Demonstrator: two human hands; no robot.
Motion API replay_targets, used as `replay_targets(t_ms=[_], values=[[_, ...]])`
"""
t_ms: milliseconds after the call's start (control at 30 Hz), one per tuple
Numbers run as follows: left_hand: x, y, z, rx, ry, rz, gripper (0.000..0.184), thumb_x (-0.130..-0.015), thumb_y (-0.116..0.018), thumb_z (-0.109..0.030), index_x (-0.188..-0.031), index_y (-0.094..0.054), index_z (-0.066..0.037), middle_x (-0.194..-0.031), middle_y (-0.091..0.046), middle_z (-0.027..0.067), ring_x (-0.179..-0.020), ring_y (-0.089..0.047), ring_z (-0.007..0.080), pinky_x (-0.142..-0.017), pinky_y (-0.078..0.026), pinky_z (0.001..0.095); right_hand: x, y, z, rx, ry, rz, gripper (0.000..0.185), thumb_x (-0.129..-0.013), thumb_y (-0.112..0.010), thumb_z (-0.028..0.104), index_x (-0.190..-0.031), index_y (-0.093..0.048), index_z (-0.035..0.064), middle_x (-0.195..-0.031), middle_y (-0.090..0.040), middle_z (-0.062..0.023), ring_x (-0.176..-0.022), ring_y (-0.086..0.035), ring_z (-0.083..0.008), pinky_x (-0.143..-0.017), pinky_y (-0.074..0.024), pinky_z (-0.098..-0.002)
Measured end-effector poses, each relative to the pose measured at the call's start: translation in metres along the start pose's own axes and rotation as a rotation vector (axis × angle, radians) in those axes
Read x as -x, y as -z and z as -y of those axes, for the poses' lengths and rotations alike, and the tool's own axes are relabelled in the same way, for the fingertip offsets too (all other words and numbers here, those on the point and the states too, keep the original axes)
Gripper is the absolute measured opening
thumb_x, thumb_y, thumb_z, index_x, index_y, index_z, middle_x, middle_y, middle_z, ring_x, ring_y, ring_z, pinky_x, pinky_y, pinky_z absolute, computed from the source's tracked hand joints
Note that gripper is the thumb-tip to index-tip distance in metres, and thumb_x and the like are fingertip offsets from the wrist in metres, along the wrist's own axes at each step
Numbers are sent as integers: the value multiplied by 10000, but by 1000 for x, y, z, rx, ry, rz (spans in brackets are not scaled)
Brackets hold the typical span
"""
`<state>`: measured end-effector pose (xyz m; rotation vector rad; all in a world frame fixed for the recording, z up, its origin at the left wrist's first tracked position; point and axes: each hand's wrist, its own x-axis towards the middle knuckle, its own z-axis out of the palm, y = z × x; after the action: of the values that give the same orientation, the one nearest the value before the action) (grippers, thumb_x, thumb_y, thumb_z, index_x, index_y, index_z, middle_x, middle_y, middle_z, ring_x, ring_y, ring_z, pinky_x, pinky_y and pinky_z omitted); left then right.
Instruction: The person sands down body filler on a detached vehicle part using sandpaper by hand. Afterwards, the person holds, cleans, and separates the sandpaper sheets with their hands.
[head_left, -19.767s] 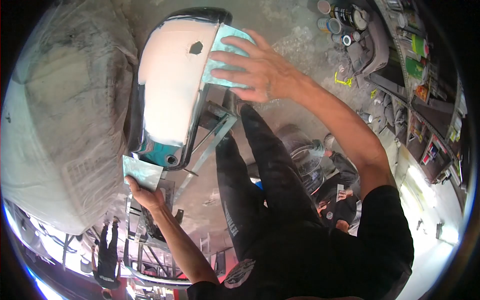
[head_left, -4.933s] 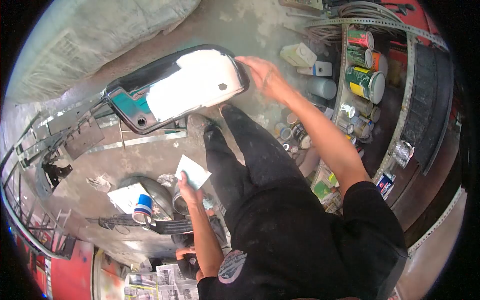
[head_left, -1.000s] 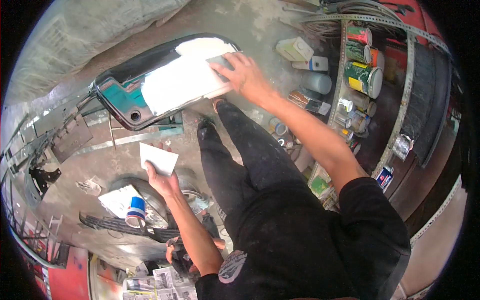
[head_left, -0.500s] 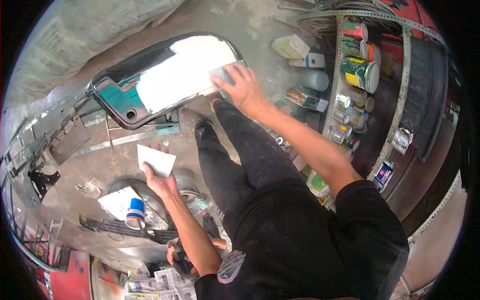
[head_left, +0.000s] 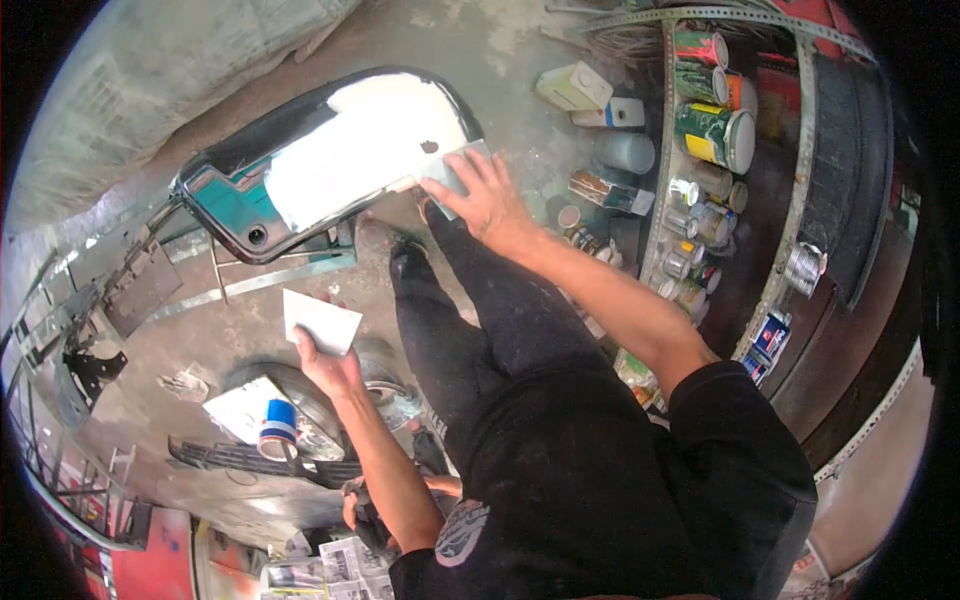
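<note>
While the right arm reaches forward and inward from its short black sleeve, elbow slightly bent, the right hand [head_left: 492, 208] has its back turned up, fingers spread and pointing away from the body, thumb parted toward the left. Grip: clamped on a thin grey sheet [head_left: 466, 172], though the contact underneath is hidden. Just beyond and left of those fingertips lies the panel [head_left: 365, 150], black-edged, with a broad white coat; its rounded end is closest to the grip, and the sheet overlaps its near edge in view. Contact between sheet and panel: cannot tell. A dark hole [head_left: 429, 147] sits just left of the sheet; a teal patch [head_left: 232, 192] shows at the panel's far-left end, well apart from the hand. Left arm is stretched out beside the body, forearm nearly straight, the left hand [head_left: 332, 370] raised at its end. Grip: closed on a white card [head_left: 328, 325], thumb on top, fingers partly hidden behind it. Beyond the card, a metal stand [head_left: 312, 268] under the panel. Lower and left of this grip, a blue-and-white can [head_left: 277, 428] stands on a pale board [head_left: 236, 412]. Behind the left forearm, another person [head_left: 374, 520], partly hidden.
</note>
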<state>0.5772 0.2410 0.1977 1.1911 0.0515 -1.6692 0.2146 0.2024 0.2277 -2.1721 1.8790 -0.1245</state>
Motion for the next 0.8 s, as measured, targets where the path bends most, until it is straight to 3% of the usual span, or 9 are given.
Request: replay_targets(t_ms=[67, 100, 267, 333, 367, 533, 600, 667, 800], values=[[3, 2, 7, -20, 67, -100, 534, -1087, -551, -321, -1527, -452, -35, -1442, -603, 161, -1318, -587, 360, -1123, -468, 552, 7, 5, -1, 19, 9, 4, 667, -870, -596, 4, -1478, -570, 276, -1402, -531, -188, -1299, -513, -463, -1000, -446, -654], [8, -9, 11, 42, 68, -130, 420, -1055, -630, -276, -1394, -558, -39, -1302, -675, 120, -1187, -659, 304, -1040, -534, 483, 11, 8, -1, -8, 11, 29, 680, -867, -597, 2, -1490, -557, 272, -1407, -527, -189, -1305, -510, -460, -1010, -440, -662], [23, -55, 42, -67, 132, -107, 410, -1059, -635, -295, -1382, -570, -51, -1288, -670, 97, -1177, -657, 269, -1029, -531, 465, 20, 55, 11, -223, -30, 47, 639, -871, -589, -5, -1469, -584, 219, -1396, -544, -191, -1301, -529, -436, -1069, -437, -628], [27, -84, 59, -46, 154, -85, 420, -1070, -615, -292, -1406, -555, -46, -1305, -665, 99, -1196, -651, 271, -1043, -526, 473, 19, 80, 19, -703, -62, -36, 587, -805, -644, -71, -1355, -674, 132, -1414, -580, -177, -1309, -560, -425, -1073, -484, -547], [29, -101, 65, -28, 183, -41, 423, -1082, -590, -285, -1423, -541, -41, -1327, -659, 107, -1213, -646, 277, -1058, -517, 477, 19, 93, 24, -704, -64, -41, 587, -805, -644, -71, -1355, -674, 132, -1414, -580, -177, -1309, -560, -425, -1073, -484, -547], [33, -146, 89, 70, 306, 50, 421, -1090, -578, -275, -1416, -529, -13, -1296, -656, 126, -1169, -659, 272, -1002, -553, 446, 32, 121, 48, -884, 185, -89, 486, -835, -706, -17, -1312, -705, 76, -1447, -571, -193, -1342, -551, -439, -1108, -485, -513], [37, -157, 84, 95, 356, 74, 427, -1086, -582, -269, -1425, -515, -17, -1290, -653, 124, -1165, -660, 269, -996, -555, 438, 41, 111, 42, -830, 190, -74, 454, -867, -709, 25, -1315, -713, 96, -1443, -568, -193, -1335, -550, -447, -1114, -473, -525], [45, -176, 74, -19, 247, 63, 425, -1081, -588, -262, -1422, -522, -17, -1271, -660, 121, -1163, -660, 271, -995, -553, 443, 50, 99, 30, -586, 180, -109, 475, -854, -687, 94, -1327, -694, 131, -1381, -572, -146, -1293, -556, -385, -1094, -468, -509], [46, -164, 61, 1, 230, 68, 455, -1073, -600, -267, -1455, -523, -31, -1368, -649, 114, -1240, -638, 283, -1088, -498, 485, 67, 67, 3, -495, 100, 108, 570, -861, -634, 18, -1407, -637, 182, -1389, -572, -136, -1313, -546, -371, -1093, -455, -521]])
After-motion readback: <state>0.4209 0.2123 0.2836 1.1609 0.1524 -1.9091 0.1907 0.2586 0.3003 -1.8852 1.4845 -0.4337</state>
